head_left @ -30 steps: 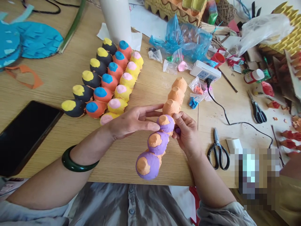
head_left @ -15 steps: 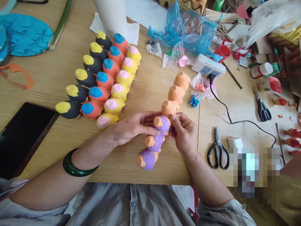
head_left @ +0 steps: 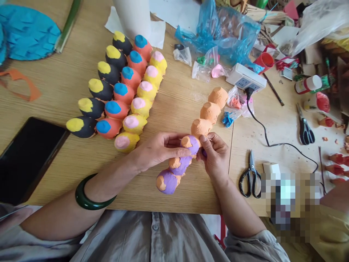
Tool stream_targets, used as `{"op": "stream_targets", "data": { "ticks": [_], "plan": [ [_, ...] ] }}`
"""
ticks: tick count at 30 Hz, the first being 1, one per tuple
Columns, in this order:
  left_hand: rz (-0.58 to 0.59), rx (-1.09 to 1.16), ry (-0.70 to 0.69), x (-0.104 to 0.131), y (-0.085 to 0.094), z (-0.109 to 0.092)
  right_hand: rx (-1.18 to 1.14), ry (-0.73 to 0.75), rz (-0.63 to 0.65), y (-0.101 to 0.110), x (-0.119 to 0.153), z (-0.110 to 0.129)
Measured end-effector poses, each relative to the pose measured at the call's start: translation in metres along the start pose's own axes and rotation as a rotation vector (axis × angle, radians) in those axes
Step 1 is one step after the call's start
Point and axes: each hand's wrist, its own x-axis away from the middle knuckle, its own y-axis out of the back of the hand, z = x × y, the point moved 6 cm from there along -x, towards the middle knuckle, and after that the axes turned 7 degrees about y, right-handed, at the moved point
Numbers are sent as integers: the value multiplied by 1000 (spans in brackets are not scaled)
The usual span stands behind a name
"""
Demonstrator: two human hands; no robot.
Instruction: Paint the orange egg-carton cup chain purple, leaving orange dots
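A strip of bumpy egg-carton cups [head_left: 201,127] slants across the table in front of me. Its far cups are coated orange; the near ones have purple modelling clay [head_left: 167,182] round orange tips. My left hand [head_left: 159,149] grips the strip from the left, thumb on a purple cup and fingers behind it. From the right, my right hand [head_left: 215,153] pinches the strip's edge where orange meets purple. A small lump of purple clay [head_left: 204,153] shows under its thumb, partly hidden by the fingers.
Finished rows of black, coral and yellow cups [head_left: 127,109] stand left, near a phone [head_left: 29,156]. Scissors [head_left: 251,174], a power strip [head_left: 247,78] with a trailing cable, clay bags [head_left: 234,102] and a blue plastic bag [head_left: 218,36] lie right and behind. Someone's sleeve [head_left: 332,225] is at right.
The strip has tilted slightly in my hands, its near purple end swinging a little left. Both hands keep their hold; the whole view has shifted slightly.
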Motion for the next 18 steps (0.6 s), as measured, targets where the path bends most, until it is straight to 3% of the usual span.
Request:
{"op": "stream_targets", "data": {
  "ticks": [4, 13, 18],
  "plan": [
    [-30, -61, -41, 1, 0, -2, -2, -22, 13, -1, 1, -2],
    [77, -380, -117, 3, 4, -9, -57, -63, 69, -6, -4, -7],
    [164, -334, -121, 1, 8, -9, -76, -76, 47, -4, -5, -6]
  ]
}}
